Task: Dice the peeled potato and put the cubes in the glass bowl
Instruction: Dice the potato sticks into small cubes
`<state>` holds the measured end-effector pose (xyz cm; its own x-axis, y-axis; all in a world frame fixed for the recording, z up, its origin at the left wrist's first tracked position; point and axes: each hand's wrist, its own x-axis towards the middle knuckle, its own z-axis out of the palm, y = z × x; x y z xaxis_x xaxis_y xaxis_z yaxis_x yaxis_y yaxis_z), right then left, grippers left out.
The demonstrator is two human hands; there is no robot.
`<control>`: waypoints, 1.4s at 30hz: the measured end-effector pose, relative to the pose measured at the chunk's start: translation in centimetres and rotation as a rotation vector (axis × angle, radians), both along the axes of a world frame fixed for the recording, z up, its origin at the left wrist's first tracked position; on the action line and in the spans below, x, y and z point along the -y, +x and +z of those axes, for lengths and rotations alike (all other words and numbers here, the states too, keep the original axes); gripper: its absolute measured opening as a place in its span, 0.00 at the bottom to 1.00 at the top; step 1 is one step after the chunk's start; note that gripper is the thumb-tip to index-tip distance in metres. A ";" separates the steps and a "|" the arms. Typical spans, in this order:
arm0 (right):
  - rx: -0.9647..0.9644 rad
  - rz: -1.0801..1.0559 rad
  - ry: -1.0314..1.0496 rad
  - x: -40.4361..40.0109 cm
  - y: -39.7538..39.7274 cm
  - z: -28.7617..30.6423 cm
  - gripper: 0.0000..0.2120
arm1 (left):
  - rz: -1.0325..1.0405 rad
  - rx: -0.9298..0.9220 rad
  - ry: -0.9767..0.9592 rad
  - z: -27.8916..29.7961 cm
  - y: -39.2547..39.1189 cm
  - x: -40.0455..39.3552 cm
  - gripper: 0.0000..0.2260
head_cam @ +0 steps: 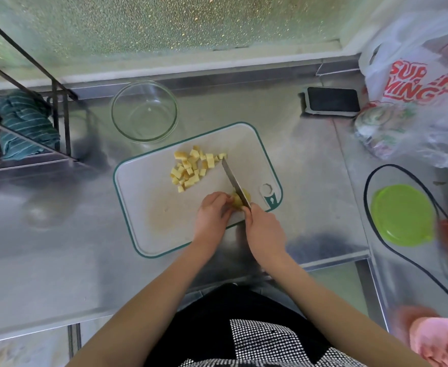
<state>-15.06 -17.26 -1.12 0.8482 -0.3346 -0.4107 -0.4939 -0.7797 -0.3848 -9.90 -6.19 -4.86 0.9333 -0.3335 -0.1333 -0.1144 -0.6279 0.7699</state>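
A white cutting board with a teal rim lies on the steel counter. A pile of several yellow potato cubes sits on its far half. My left hand holds a remaining piece of peeled potato near the board's right edge. My right hand grips the handle of a knife, whose blade lies across that piece and points toward the cubes. The glass bowl stands behind the board at the left with no cubes in it.
A dish rack with a striped cloth stands at the left. A phone lies at the back right beside a plastic bag. A green lid and a black cable loop lie at the right.
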 end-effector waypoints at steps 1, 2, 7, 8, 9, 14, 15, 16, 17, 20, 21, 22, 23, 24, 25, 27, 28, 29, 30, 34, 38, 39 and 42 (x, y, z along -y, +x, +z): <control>-0.027 0.039 -0.042 0.5 0.2 0.2 0.17 | 0.007 0.008 -0.003 -0.1 0.0 0.1 0.03; -0.045 0.063 -0.060 0.9 0.4 0.3 0.17 | 0.008 0.021 -0.003 -0.3 0.1 0.1 0.04; 0.023 -0.054 0.192 1.1 0.1 -0.4 0.15 | 0.044 -0.087 0.008 -0.2 -0.1 0.2 0.15; 0.037 -0.089 0.239 1.0 0.0 -0.3 0.14 | 0.044 -0.103 0.012 0.0 -0.1 0.3 0.17; 0.051 -0.119 0.271 0.9 -0.1 -0.3 0.15 | 0.035 -0.102 0.019 0.0 -0.1 0.3 0.17; 0.017 -0.212 0.360 1.5 -0.4 0.1 0.14 | -0.042 -0.067 0.085 -0.1 0.3 -0.2 0.16; 0.011 -0.203 0.356 1.6 -0.4 0.1 0.15 | -0.060 -0.053 0.095 -0.1 0.4 -0.3 0.16; 0.015 -0.180 0.334 1.6 -0.4 0.0 0.15 | -0.073 -0.042 0.098 -0.2 0.4 -0.3 0.16; 0.027 -0.153 0.304 1.6 -0.5 -0.1 0.14 | -0.080 -0.032 0.097 -0.1 0.4 -0.3 0.16; 0.072 -0.125 0.239 1.0 -1.0 0.1 0.14 | -0.066 -0.003 0.103 0.0 0.3 -0.2 0.14; 0.091 -0.138 0.221 0.8 -1.2 0.3 0.14 | -0.063 0.001 0.107 0.0 0.3 -0.2 0.13; 0.112 -0.155 0.208 0.6 -1.4 0.5 0.14 | -0.060 0.003 0.103 0.0 0.2 -0.2 0.13; 0.133 -0.173 0.201 0.4 -1.5 0.7 0.15 | -0.056 0.001 0.094 0.0 0.2 -0.2 0.13; 0.150 -0.189 0.204 0.3 -1.6 0.8 0.15 | -0.051 -0.007 0.084 0.0 0.2 -0.2 0.13; 0.158 -0.202 0.213 0.3 -1.7 0.9 0.14 | -0.045 -0.013 0.078 0.1 0.3 -0.3 0.14; 0.163 -0.205 0.227 0.2 -1.7 0.8 0.14 | -0.025 -0.022 0.064 0.4 0.1 -0.4 0.16; 0.166 -0.198 0.229 0.1 -1.8 0.6 0.14 | -0.007 -0.028 0.053 0.4 0.0 -0.7 0.17; 0.169 -0.191 0.230 0.0 -1.8 0.5 0.15 | 0.011 -0.024 0.042 0.5 -0.2 -1.0 0.17; 0.174 -0.185 0.232 -0.1 -1.8 0.5 0.15 | 0.023 -0.013 0.035 0.4 -0.4 -1.5 0.16; 0.173 -0.173 0.251 -0.5 -1.6 0.5 0.15 | 0.021 0.048 0.061 0.2 -1.3 -2.8 0.09; 0.156 -0.161 0.239 -0.7 -1.4 0.3 0.16 | -0.036 0.110 0.078 0.2 -1.7 -2.9 0.07; 0.155 -0.155 0.232 -0.7 -1.4 0.2 0.16 | -0.050 0.119 0.081 0.2 -1.7 -2.9 0.08; 0.145 -0.116 0.181 -0.8 -1.2 -0.2 0.17 | -0.072 0.127 0.082 0.1 -1.8 -2.7 0.12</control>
